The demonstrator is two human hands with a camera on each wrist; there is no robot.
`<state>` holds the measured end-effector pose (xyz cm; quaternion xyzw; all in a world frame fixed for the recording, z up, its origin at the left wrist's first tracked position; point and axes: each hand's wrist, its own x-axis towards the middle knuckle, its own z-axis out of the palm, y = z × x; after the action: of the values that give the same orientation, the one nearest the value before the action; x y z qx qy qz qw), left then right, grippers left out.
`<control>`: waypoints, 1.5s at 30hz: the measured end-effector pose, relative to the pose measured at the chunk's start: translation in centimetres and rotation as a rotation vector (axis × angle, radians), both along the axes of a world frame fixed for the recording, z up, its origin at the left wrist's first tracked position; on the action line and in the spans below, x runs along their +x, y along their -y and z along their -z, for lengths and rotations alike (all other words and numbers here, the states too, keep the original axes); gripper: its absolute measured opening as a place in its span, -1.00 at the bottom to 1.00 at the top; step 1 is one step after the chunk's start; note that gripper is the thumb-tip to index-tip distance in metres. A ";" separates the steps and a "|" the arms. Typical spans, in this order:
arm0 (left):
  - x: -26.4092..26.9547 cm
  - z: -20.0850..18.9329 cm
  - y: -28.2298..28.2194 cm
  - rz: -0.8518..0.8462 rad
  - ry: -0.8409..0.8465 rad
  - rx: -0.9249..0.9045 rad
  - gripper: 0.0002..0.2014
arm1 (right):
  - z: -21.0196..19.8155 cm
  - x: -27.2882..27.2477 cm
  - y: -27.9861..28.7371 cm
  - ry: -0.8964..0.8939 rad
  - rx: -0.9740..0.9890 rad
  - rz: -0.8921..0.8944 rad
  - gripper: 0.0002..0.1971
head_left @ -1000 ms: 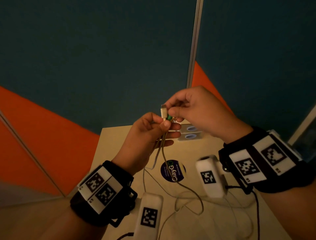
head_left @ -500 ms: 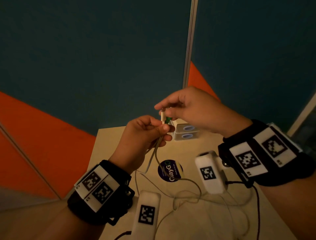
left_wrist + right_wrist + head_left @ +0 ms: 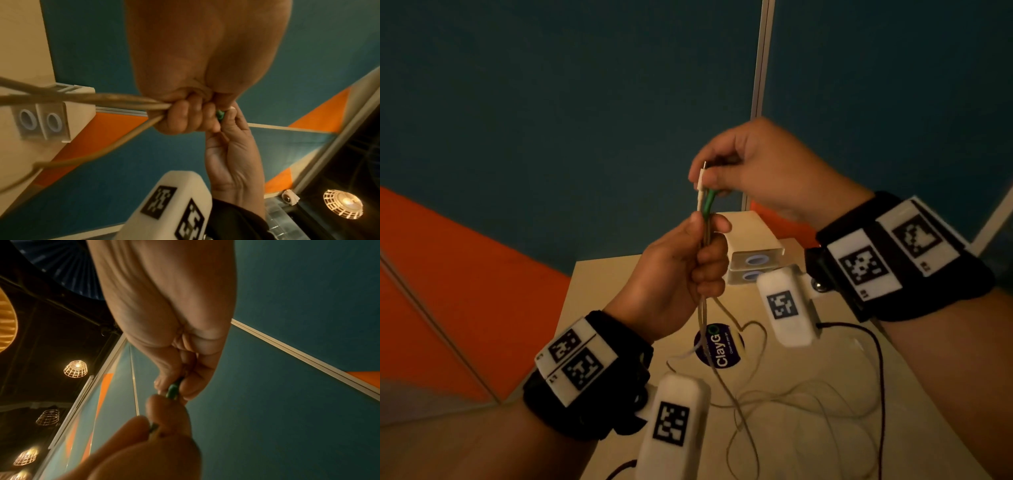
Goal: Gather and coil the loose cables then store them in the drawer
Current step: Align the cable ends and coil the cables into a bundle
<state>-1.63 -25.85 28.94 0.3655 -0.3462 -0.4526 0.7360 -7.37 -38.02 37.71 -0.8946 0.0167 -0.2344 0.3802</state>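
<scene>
Both hands are raised above a pale table (image 3: 825, 359). My right hand (image 3: 753, 171) pinches the plug ends of the cables: a white plug (image 3: 701, 188) and a green plug (image 3: 709, 202), the green plug (image 3: 172, 390) also showing at its fingertips. Just below, my left hand (image 3: 688, 270) grips the pale cable strands (image 3: 703, 240) in a fist. The cable strands (image 3: 92, 99) run out of that fist to the left. The loose cable lengths (image 3: 750, 397) hang down and lie in tangled loops on the table. No drawer is in view.
A small white socket box (image 3: 753, 250) with two round openings stands at the table's back edge. A round dark sticker (image 3: 717, 342) lies mid-table. A thin dark wire (image 3: 880, 377) runs from the right wrist camera. Blue and orange partition walls stand behind.
My right hand has lifted the plug ends up and away from the left hand, drawing the cables upward through the left fist. More cable has risen off the table.
</scene>
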 end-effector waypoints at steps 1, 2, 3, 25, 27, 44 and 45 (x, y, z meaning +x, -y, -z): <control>0.1 0.1 0.0 0.019 -0.018 -0.010 -0.74 | 0.3 0.1 0.0 -0.004 0.028 -0.009 -0.87; 0.1 0.2 0.0 0.023 -0.021 -0.017 -0.75 | 0.5 0.0 -0.1 -0.006 0.072 -0.023 -0.86; 0.1 0.3 0.1 0.012 -0.018 -0.024 -0.76 | 0.9 0.1 -0.1 0.000 0.135 -0.033 -0.82; 5.5 -2.2 -1.9 -0.246 -0.046 0.129 -0.69 | 18.3 -7.3 0.0 -0.093 0.507 0.232 -0.79; 5.0 -1.7 -1.7 -0.217 -0.042 0.169 -0.71 | 15.3 -6.8 1.5 0.006 0.384 0.279 -0.83; -0.7 1.1 -0.3 -0.168 0.198 0.238 -0.61 | 7.0 -0.6 1.8 0.193 0.044 0.196 -0.81; -0.8 1.1 -0.4 -0.162 0.218 0.237 -0.66 | 7.1 -0.5 1.7 0.190 0.045 0.201 -0.81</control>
<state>-2.44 -25.42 27.82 0.5235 -0.3375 -0.3870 0.6799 -7.85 -39.70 30.58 -0.8534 0.0754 -0.3546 0.3745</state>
